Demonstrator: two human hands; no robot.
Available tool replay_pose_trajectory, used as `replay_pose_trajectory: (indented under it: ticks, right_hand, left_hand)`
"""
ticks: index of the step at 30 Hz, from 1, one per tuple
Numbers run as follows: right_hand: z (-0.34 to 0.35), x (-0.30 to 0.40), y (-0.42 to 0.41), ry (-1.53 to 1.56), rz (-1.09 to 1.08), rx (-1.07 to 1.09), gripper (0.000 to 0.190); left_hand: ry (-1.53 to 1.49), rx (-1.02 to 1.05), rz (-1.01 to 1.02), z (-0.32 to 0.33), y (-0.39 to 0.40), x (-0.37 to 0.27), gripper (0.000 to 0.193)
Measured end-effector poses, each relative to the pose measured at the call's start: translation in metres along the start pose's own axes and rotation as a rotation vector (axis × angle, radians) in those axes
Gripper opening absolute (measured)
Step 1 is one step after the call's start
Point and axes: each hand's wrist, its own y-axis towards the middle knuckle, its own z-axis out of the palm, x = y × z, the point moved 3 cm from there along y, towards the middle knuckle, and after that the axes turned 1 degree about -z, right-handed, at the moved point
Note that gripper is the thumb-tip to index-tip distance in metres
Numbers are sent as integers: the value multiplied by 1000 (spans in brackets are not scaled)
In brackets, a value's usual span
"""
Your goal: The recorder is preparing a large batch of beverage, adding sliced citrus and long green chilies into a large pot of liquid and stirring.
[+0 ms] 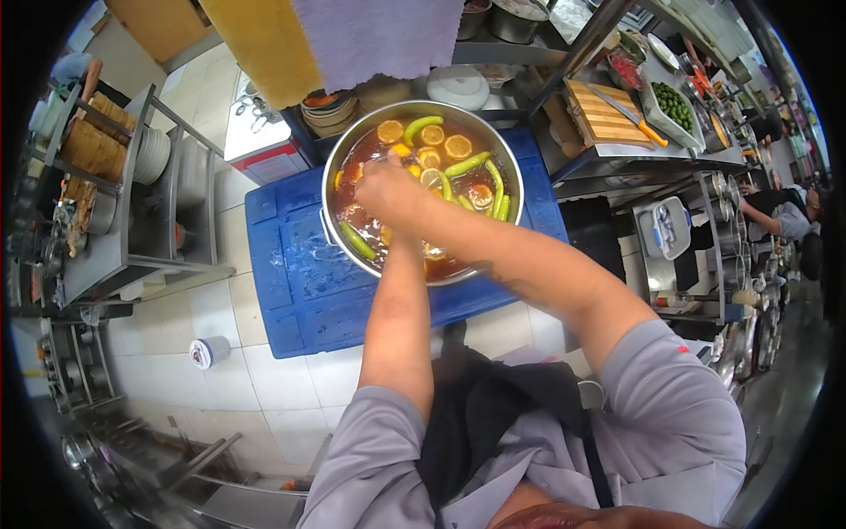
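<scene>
A large round metal pot holds reddish-brown liquid with lemon slices and long green peppers floating in it. Over the left part of the pot, my right hand points its fingers down at the liquid, close to a yellow lemon piece. Whether those fingers grip anything is hidden. My left forearm reaches up over the near rim and passes beneath the right wrist. The left hand itself is covered by the right hand and forearm. The pot stands on a blue plastic lid.
Yellow and lilac cloths hang above the pot's far side. To the right, a knife lies on a wooden cutting board beside a basket of small green fruit. A metal rack stands left; a white tub is on the floor.
</scene>
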Motion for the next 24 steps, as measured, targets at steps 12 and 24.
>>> replay_pose_trajectory:
  ticks: [12, 24]
  right_hand:
    - [-49, -90, -75, 87, 507, 102, 14]
    - [-72, -93, -148, 230, 763, 145, 28]
  left_hand:
    - [-201, 45, 40, 58, 35, -69, 16]
    - [-392, 329, 186, 46, 1, -136, 22]
